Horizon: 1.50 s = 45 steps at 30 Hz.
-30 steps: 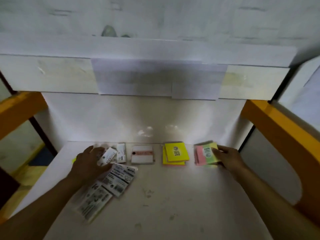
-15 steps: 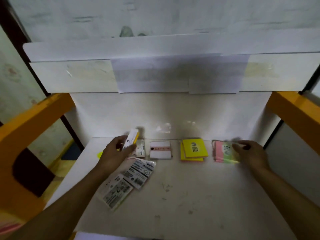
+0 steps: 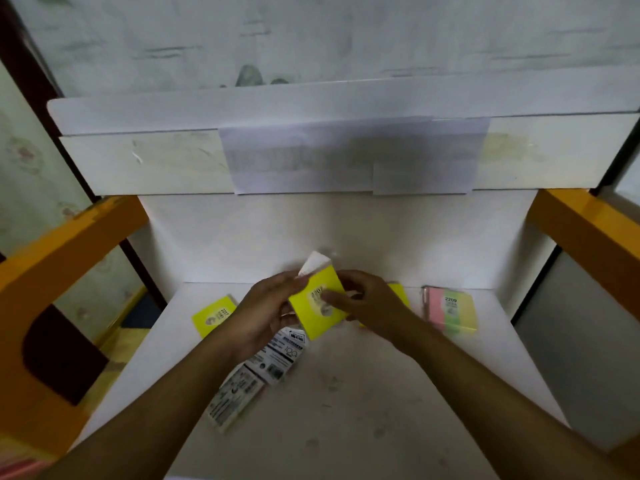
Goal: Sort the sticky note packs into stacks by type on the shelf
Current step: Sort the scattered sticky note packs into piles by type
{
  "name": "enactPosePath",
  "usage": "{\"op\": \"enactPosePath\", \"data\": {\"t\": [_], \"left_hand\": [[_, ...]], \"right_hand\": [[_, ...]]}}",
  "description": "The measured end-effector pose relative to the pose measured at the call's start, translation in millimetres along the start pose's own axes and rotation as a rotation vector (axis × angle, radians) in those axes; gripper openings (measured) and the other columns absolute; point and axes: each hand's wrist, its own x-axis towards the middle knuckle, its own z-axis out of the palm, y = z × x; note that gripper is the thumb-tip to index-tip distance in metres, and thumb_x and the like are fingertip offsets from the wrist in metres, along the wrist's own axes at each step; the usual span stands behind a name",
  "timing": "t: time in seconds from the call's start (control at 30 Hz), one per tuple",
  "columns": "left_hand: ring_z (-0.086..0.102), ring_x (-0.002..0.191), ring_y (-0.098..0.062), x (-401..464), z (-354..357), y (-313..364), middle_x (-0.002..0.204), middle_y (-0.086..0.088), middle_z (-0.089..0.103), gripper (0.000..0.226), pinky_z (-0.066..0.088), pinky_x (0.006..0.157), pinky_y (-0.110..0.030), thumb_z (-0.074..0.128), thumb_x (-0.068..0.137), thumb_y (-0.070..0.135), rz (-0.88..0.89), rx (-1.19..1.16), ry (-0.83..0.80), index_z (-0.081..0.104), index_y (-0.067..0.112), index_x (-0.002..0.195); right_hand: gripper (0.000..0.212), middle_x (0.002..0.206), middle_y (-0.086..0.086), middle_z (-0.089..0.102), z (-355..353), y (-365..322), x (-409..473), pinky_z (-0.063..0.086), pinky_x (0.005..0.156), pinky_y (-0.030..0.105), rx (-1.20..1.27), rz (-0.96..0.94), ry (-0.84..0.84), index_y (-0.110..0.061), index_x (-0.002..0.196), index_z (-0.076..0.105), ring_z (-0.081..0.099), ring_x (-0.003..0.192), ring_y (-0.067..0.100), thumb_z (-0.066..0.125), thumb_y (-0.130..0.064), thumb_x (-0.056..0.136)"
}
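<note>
Both hands meet at the centre of the frame, above the white shelf. The left hand grips a yellow sticky note pack from the left edge, fingers curled behind it, thumb on its face near the top. The right hand pinches the same pack from the right, thumb laid across its round printed label. The pack is lifted and tilted, label facing up. Poking up behind its top edge is a white pack, also in the left hand's fingers, though how it is gripped is hard to tell.

Out from there: just left of the left hand, a second yellow pack lies flat on the shelf, marked 2207. Behind the right wrist a sliver of another yellow stack shows, mostly hidden. Over on the right of the frame sits the pastel pack, pink, green and yellow stripes, marked 2209, apart from the hands. Below the hands, under the left forearm, two white printed packs lie overlapping, running diagonally toward the lower left. Orange frame beams flank the shelf on both sides.
</note>
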Motion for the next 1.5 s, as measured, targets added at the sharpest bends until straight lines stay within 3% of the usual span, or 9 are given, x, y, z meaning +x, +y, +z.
{"op": "enactPosePath", "data": {"t": [0.17,0.23,0.37,0.53,0.6,0.77,0.97,1.3,1.5], "left_hand": [[0.071,0.084,-0.017,4,4,-1,0.102,-0.005,0.071,0.037,0.059,0.067,-0.036,0.073,0.081,0.005,0.236,0.280,0.121,0.060,0.018,0.113],[0.069,0.083,-0.007,10,0,-3,0.101,-0.002,0.070,0.039,0.057,0.068,-0.023,0.071,0.082,0.002,0.300,0.346,0.109,0.058,0.016,0.116],[0.068,0.093,-0.009,16,-30,-21,0.110,0.003,0.067,0.028,0.052,0.071,-0.012,0.064,0.090,0.009,0.251,0.618,0.068,0.059,0.023,0.113],[0.057,0.101,-0.009,5,-87,-48,0.105,0.006,0.062,0.023,0.034,0.073,0.005,0.067,0.087,0.008,0.268,1.014,0.220,0.065,0.022,0.106],[0.056,0.100,-0.011,3,-107,-52,0.107,0.000,0.063,0.023,0.035,0.079,0.000,0.068,0.086,0.007,0.288,1.117,0.267,0.067,0.015,0.108],[0.060,0.110,-0.029,3,-142,-63,0.119,-0.004,0.064,0.033,0.049,0.092,-0.042,0.076,0.079,0.025,0.224,1.253,0.394,0.066,0.027,0.110],[0.051,0.120,-0.026,3,-154,-69,0.129,0.000,0.057,0.055,0.045,0.096,-0.043,0.073,0.073,0.055,0.126,1.309,0.487,0.058,0.031,0.120],[0.050,0.126,-0.025,9,-164,-70,0.140,-0.006,0.052,0.077,0.039,0.105,-0.039,0.075,0.073,0.052,0.056,1.267,0.468,0.048,0.017,0.136],[0.055,0.119,-0.029,15,-168,-65,0.132,-0.011,0.059,0.077,0.042,0.097,-0.036,0.082,0.069,0.042,0.065,1.229,0.461,0.051,0.012,0.133]], "right_hand": [[0.017,0.094,0.001,0.074,-3,3,-3,0.052,0.070,0.023,-0.051,0.029,0.056,-0.020,0.099,0.070,0.064,0.076,0.006,0.074,-0.021,0.082],[0.019,0.091,0.003,0.072,-12,7,1,0.052,0.066,0.020,-0.051,0.060,0.129,-0.018,0.098,0.070,0.064,0.073,0.005,0.076,-0.021,0.080],[0.037,0.102,0.006,0.071,-55,29,14,0.053,0.078,0.031,-0.172,0.194,0.407,-0.015,0.109,0.068,0.067,0.091,0.020,0.078,-0.030,0.076],[0.047,0.117,0.006,0.068,-78,56,17,0.042,0.084,0.026,-0.379,0.274,0.427,-0.012,0.121,0.063,0.063,0.102,0.024,0.074,-0.033,0.081],[0.040,0.114,0.008,0.070,-78,58,18,0.043,0.087,0.029,-0.411,0.272,0.436,-0.012,0.115,0.066,0.064,0.103,0.026,0.073,-0.032,0.081],[0.036,0.110,0.010,0.071,-68,58,24,0.041,0.082,0.028,-0.528,0.281,0.438,-0.010,0.104,0.069,0.063,0.106,0.029,0.073,-0.038,0.081],[0.041,0.103,0.013,0.071,-65,61,22,0.042,0.080,0.030,-0.634,0.284,0.432,-0.007,0.100,0.070,0.063,0.102,0.032,0.071,-0.043,0.081],[0.048,0.108,0.017,0.070,-65,62,19,0.044,0.084,0.033,-0.646,0.354,0.435,-0.006,0.107,0.068,0.062,0.106,0.036,0.072,-0.045,0.079],[0.051,0.112,0.017,0.068,-64,60,19,0.044,0.086,0.033,-0.597,0.381,0.426,-0.003,0.109,0.065,0.060,0.109,0.035,0.074,-0.044,0.078]]}}
